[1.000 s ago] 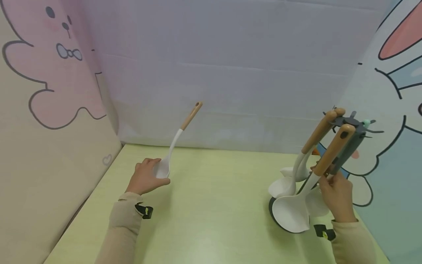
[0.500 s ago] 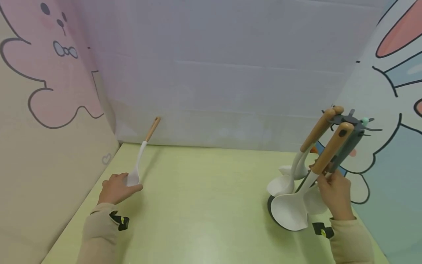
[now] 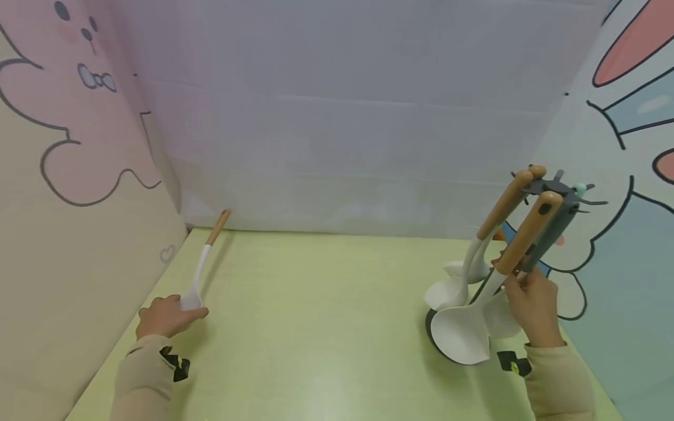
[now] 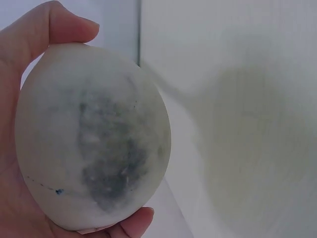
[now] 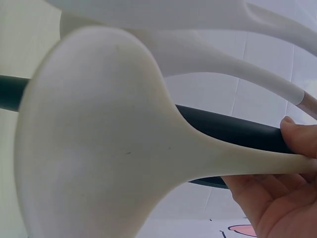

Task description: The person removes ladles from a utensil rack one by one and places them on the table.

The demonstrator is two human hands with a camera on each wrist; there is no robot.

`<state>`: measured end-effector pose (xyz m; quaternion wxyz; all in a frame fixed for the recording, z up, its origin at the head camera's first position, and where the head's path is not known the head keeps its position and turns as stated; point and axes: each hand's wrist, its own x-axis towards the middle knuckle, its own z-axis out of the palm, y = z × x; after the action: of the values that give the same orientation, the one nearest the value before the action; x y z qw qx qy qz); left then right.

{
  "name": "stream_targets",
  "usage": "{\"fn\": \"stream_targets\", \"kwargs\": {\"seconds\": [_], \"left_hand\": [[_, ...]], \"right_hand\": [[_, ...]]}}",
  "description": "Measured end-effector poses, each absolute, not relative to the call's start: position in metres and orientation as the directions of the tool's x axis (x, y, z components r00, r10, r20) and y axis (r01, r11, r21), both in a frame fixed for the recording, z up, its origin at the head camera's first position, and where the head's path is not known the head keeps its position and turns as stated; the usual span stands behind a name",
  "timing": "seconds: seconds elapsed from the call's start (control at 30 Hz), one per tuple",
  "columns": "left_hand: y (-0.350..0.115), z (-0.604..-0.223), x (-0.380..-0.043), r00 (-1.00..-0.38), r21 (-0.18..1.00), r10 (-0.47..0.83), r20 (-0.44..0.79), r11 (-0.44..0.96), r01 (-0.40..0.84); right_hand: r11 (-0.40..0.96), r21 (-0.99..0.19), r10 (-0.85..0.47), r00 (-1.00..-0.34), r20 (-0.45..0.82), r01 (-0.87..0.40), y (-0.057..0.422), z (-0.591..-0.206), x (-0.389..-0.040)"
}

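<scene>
My left hand (image 3: 165, 318) grips a large white spoon (image 3: 192, 297) by its bowl, at the table's left side. Its wooden handle slants up toward the back wall. In the left wrist view, thumb and fingers hold opposite edges of the stained, rounded spoon bowl (image 4: 94, 134). On the right, my right hand (image 3: 534, 307) grips the dark post (image 5: 233, 126) of a rotating utensil stand (image 3: 550, 187), close to a white utensil neck (image 5: 247, 162). A white ladle (image 3: 460, 333) with a wooden handle hangs in front.
More white utensils (image 3: 444, 292) with wooden handles hang on the stand's left side, and a grey handle (image 3: 553, 237) hangs at its right. The pale green table (image 3: 316, 316) meets a plain back wall (image 3: 337, 146) and cartoon-printed side walls.
My left hand has carried the spoon left, down and nearer to me, so it is now low over the table. The right hand keeps its grip on the stand; the view shifts slightly.
</scene>
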<state>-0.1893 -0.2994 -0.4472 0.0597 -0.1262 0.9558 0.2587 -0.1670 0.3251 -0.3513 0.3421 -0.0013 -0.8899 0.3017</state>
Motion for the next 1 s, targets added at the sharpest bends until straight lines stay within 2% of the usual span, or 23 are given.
{"fn": "stream_targets", "kwargs": {"seconds": [0.23,0.8,1.0], "left_hand": [[-0.312,-0.459,-0.185,-0.96,0.442,-0.229,-0.164,0.853,-0.279],[-0.325,-0.482,-0.184,-0.936,0.406,-0.275,-0.218,0.847,-0.343],[-0.325,-0.483,-0.184,-0.934,0.38,-0.28,-0.219,0.857,-0.347]], "right_hand": [[0.818,-0.544,0.213,-0.78,0.589,-0.188,0.325,-0.352,-0.169],[0.817,-0.548,0.219,-0.783,0.582,-0.178,0.324,-0.351,-0.168],[0.82,-0.539,0.213,-0.769,0.603,-0.195,0.328,-0.352,-0.168]]}}
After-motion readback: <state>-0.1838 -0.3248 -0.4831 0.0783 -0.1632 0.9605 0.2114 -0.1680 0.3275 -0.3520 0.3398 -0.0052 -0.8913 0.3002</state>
